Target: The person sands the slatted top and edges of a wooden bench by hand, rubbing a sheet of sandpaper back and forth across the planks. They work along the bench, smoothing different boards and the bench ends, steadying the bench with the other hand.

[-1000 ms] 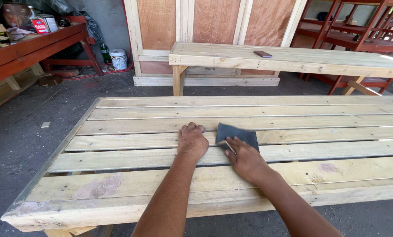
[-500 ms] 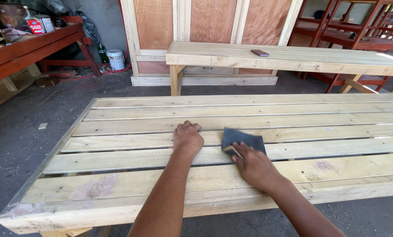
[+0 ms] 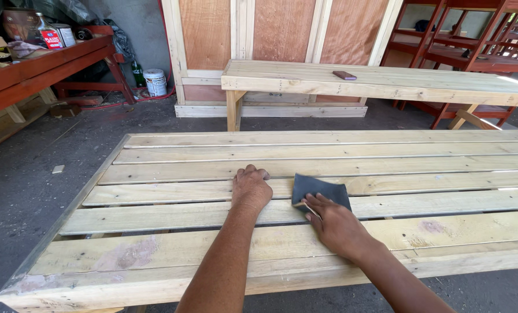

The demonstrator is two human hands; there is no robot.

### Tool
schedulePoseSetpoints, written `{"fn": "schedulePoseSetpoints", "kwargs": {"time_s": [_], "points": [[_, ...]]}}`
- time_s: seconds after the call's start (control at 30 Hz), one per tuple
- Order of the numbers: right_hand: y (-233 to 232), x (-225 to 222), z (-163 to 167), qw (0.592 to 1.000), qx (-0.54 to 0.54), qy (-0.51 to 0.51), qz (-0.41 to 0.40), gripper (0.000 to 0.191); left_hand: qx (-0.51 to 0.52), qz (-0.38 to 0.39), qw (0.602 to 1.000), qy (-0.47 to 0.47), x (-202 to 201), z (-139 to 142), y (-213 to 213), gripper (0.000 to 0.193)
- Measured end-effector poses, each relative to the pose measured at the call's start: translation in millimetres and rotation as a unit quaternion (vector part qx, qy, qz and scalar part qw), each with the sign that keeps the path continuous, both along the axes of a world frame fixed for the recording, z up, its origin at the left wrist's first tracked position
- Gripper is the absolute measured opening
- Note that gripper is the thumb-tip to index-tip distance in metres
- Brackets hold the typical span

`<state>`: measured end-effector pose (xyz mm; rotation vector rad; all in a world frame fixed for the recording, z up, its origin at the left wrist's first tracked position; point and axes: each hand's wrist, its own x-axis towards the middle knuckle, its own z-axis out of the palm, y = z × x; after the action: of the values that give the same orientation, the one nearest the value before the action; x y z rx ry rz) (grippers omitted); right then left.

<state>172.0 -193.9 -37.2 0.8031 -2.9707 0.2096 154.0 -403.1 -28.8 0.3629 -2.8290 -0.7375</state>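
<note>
A long slatted table of pale wood point(image 3: 172, 168) fills the lower half of the head view. My left hand point(image 3: 251, 188) rests on a middle slat with its fingers curled under, holding nothing. Just to its right, my right hand point(image 3: 333, 222) presses flat on a dark grey sheet of sandpaper point(image 3: 321, 189) that lies on the same slats. The fingers cover the sheet's near edge.
A second pale wooden bench point(image 3: 386, 84) stands behind, with a small dark block point(image 3: 344, 75) on it. A red workbench point(image 3: 33, 66) with cans and clutter is at the left. A white pot point(image 3: 154, 82) sits on the floor. Red wooden frames point(image 3: 473, 52) stand at the back right.
My right hand and the sandpaper have slid a little along the slats. The view has shifted slightly. My left hand stays in place on the slat.
</note>
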Motion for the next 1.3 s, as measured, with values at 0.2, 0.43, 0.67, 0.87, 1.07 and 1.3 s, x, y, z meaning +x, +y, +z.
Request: {"fn": "schedulePoseSetpoints", "kwargs": {"time_s": [0.2, 0.43, 0.67, 0.87, 1.07, 1.3], "points": [[-24, -20, 9, 0.999, 0.024, -0.03, -0.036, 0.054, -0.018, 0.003, 1.0, 0.01, 0, 1, 0, 0.034], [-6, 8, -5, 0.999, 0.035, -0.009, 0.013, 0.056, 0.004, -0.002, 1.0, 0.013, -2, 0, -3, 0.038], [-29, -15, 6, 1.0, -0.009, -0.019, -0.01, 0.052, -0.006, -0.002, 1.0, 0.025, -2, 0, -3, 0.036], [-7, 8, -4, 0.999, -0.014, -0.002, 0.034, 0.053, 0.003, 0.002, 1.0, 0.012, -1, 1, -5, 0.037], [-30, -12, 7, 1.0, -0.005, -0.02, 0.009, 0.051, 0.013, 0.009, 1.0, 0.001, -1, 1, -2, 0.037], [-13, 15, 1, 0.999, -0.007, -0.03, 0.014, 0.054, 0.027, 0.009, 1.0, 0.0, 0, 2, -3, 0.036]]}}
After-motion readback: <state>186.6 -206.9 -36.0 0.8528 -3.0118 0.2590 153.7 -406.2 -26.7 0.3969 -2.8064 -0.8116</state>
